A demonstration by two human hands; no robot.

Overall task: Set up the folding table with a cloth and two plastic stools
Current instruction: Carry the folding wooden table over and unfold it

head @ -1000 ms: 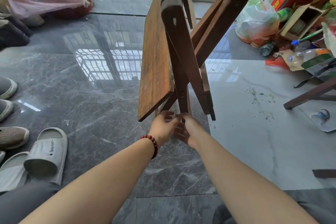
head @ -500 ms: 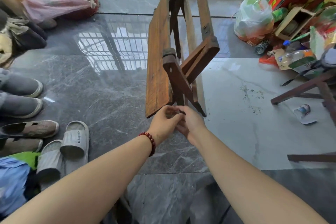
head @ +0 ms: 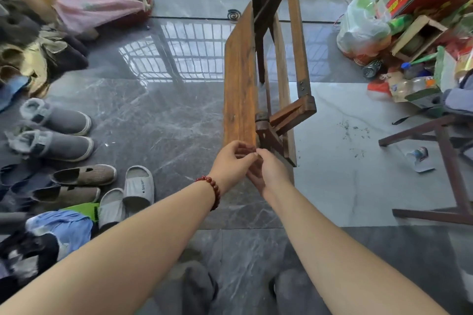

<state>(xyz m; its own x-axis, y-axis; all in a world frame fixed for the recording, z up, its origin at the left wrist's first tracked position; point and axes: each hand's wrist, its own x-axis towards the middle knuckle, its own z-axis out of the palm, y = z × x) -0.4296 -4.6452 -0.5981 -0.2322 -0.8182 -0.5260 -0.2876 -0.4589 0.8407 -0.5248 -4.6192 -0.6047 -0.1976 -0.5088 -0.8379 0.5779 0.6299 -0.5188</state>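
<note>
The wooden folding table (head: 239, 79) stands on edge in front of me, its top vertical and its crossed legs (head: 284, 120) folded out to the right. My left hand (head: 234, 163), with a red bead bracelet on the wrist, grips the near lower edge of the table top with curled fingers. My right hand (head: 268, 174) holds the same near end just beside it, fingers curled under the leg frame. The two hands touch each other. No cloth or plastic stools are in view.
Several shoes and slippers (head: 138, 184) line the floor at left, with clothes (head: 58, 227) near them. A pink bag (head: 94, 7) lies far left. Bags, boxes and bottles (head: 366, 25) are piled at right. A dark wooden frame (head: 450, 161) stands near right on the tiles.
The table has tilted away and lowered, its legs swinging down from high in view to beside the top. Both hands stayed at its near end. My view has moved back.
</note>
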